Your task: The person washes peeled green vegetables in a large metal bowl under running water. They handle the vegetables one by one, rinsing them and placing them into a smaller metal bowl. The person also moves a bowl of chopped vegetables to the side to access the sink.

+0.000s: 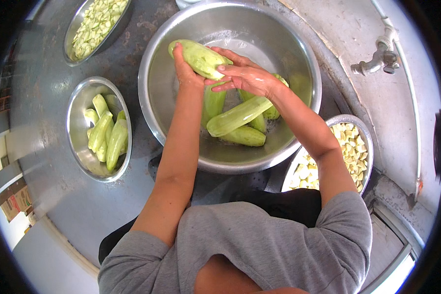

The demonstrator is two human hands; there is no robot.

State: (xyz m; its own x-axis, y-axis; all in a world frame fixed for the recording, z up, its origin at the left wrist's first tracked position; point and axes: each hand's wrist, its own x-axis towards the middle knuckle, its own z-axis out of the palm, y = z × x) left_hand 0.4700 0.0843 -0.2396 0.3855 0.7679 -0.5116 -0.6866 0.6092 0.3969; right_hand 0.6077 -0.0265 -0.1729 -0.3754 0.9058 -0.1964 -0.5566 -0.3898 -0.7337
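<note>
My left hand [185,71] grips one end of a pale green peeled gourd [199,58] above a large steel basin [154,98]. My right hand [245,76] lies flat on that same gourd, fingers spread along its side. Several more peeled gourds [237,117] lie in shallow water in the basin below my hands.
A steel bowl [78,132] at left holds several peeled gourds. A bowl [73,36] at top left holds chopped green pieces. Another bowl [365,134] at right holds pale diced pieces. A metal tap [379,59] juts from the wall at upper right.
</note>
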